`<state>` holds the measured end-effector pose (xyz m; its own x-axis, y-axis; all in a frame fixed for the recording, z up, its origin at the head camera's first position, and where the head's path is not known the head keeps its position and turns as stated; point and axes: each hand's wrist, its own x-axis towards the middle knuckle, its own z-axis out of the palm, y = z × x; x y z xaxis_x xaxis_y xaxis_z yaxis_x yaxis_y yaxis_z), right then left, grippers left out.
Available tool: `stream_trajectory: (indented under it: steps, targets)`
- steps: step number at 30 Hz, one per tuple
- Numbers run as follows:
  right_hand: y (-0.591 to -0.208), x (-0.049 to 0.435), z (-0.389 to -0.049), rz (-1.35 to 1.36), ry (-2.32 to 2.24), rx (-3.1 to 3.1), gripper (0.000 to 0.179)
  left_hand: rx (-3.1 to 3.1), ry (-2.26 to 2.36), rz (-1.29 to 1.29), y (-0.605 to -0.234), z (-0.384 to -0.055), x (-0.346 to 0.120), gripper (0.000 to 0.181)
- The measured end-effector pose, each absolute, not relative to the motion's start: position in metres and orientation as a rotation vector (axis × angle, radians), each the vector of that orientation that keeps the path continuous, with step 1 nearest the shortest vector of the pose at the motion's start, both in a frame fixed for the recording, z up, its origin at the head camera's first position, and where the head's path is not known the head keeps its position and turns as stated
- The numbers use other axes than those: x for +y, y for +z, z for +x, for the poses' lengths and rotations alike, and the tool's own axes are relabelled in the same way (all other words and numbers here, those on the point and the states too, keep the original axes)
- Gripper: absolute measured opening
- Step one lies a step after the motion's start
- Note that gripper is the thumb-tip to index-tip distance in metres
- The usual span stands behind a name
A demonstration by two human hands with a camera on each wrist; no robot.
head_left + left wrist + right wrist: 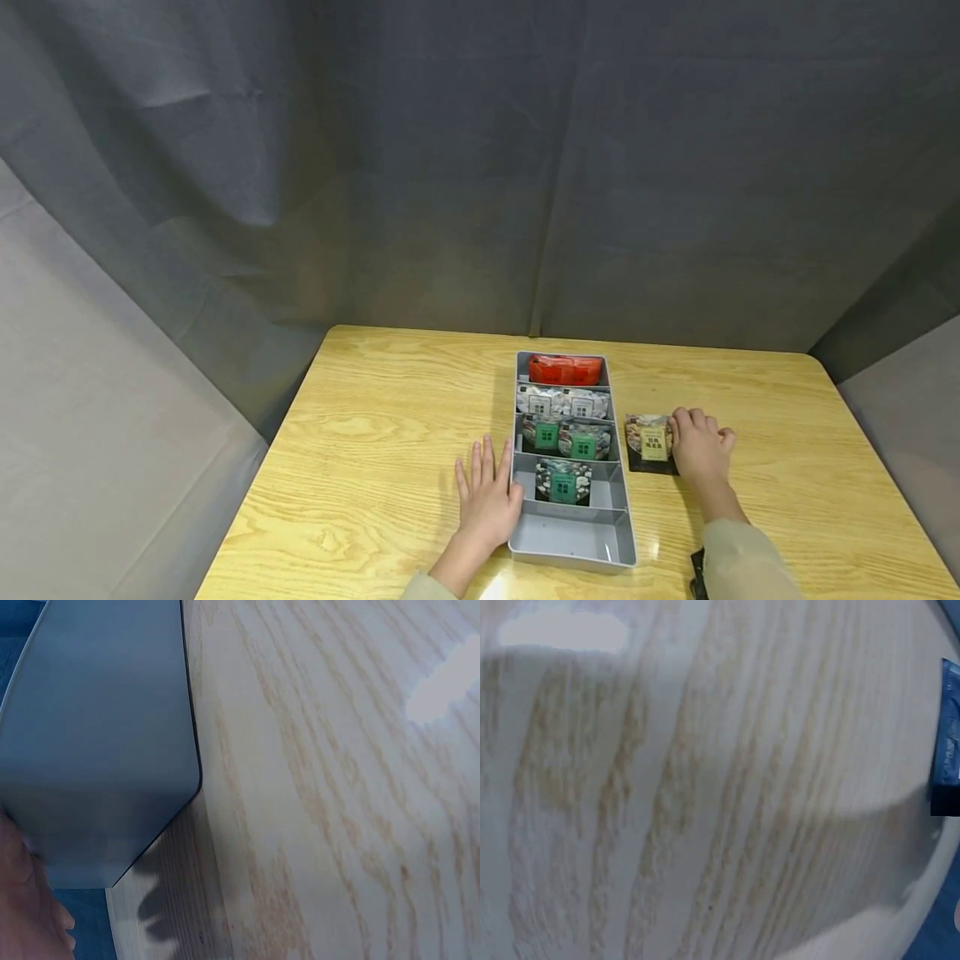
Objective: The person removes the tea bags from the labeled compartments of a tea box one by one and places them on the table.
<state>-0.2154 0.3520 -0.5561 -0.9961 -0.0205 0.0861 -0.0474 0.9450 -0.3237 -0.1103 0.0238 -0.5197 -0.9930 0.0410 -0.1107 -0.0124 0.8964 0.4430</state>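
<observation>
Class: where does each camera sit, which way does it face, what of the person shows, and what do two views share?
Head: on the head, facing forward and down at tray, packets, table; left hand, right hand and sleeves show.
Left wrist: on that wrist, facing the tray's outside and table; left hand partly shows.
Right wrist: on that wrist, facing mostly table; perhaps a fingertip, right edge.
Head and left wrist share the tray.

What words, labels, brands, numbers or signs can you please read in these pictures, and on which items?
None can be read with certainty.
Yellow-labelled packet: dark characters, too small.
Green-labelled packets: characters, too small.
White-labelled packets: characters, too small.
Red packaging: marks too blurred.
</observation>
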Motion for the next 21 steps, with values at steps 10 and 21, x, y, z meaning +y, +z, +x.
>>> stream_trajectory:
  steps: [10, 21]
  targets:
    - [-0.573, 0.353, -0.212, -0.008, 0.405, -3.09, 0.02, 2.944, 0.675, 0.025, -0.52, -0.11, 0.024, 0.06]
    - [-0.574, 0.351, -0.21, -0.027, 0.379, -3.142, 0.022, 2.948, 0.656, 0.015, -0.522, -0.111, 0.025, 0.06]
